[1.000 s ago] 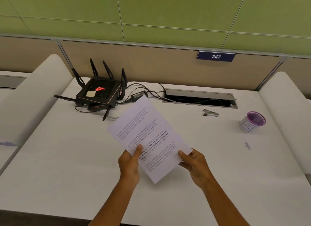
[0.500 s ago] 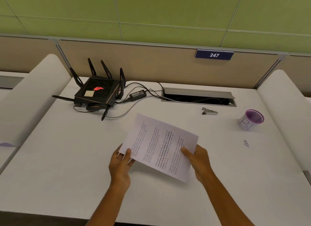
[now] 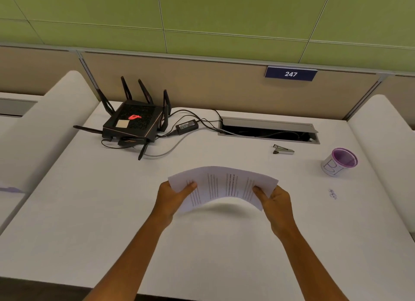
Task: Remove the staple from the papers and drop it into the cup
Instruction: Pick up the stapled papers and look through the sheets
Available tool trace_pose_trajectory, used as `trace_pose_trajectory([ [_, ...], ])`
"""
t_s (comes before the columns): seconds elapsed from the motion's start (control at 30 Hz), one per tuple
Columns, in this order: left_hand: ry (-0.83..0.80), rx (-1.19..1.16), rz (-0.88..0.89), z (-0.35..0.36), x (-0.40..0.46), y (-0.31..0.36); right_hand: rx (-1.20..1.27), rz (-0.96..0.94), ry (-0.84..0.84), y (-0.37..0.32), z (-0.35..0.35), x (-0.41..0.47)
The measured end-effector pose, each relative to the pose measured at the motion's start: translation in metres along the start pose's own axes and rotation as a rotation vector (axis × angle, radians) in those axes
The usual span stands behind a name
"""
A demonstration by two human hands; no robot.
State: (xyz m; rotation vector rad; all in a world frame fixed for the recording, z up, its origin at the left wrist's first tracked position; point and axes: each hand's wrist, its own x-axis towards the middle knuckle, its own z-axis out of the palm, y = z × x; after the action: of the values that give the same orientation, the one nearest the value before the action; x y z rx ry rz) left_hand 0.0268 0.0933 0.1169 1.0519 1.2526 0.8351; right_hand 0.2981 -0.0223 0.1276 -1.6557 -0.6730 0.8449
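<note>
The printed papers hang just above the white desk, turned sideways and bowed upward in the middle. My left hand pinches their left end, thumb on top. My right hand grips the right end the same way. The staple itself is too small to make out. A white cup with a purple rim and black marker letters stands upright at the desk's right, well apart from the papers. A small metal staple remover lies beyond the papers, near the cable slot.
A black router with antennas, its power brick and cables sit at the back left. An open cable tray runs along the back. A pen scribble marks the desk at right. White dividers flank both sides.
Both hands have rotated the papers from a diagonal, lifted pose to sideways and lowered them toward the desk. The sheets now bow upward between my hands.
</note>
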Motion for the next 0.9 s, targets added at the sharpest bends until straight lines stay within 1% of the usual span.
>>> trace_pose_trajectory([
  [0.13,-0.033,0.049,0.092,0.006,-0.006,-0.007,0.032,0.002,0.021,0.012,0.002,-0.002],
  [0.3,-0.047,0.114,0.056,0.016,-0.012,-0.023,0.055,0.099,0.054,0.036,0.007,-0.004],
  [0.5,-0.029,0.083,0.042,0.021,-0.013,-0.015,0.055,0.107,0.081,0.034,0.004,0.001],
  [0.63,-0.009,0.107,0.014,0.024,-0.017,-0.022,0.024,0.125,0.05,0.041,0.005,0.0],
  [0.77,0.035,0.079,-0.045,0.024,-0.016,-0.02,-0.006,0.13,0.026,0.038,0.0,0.006],
  [0.9,0.072,0.049,-0.09,0.018,-0.012,-0.017,-0.054,0.125,-0.094,0.025,-0.013,0.018],
])
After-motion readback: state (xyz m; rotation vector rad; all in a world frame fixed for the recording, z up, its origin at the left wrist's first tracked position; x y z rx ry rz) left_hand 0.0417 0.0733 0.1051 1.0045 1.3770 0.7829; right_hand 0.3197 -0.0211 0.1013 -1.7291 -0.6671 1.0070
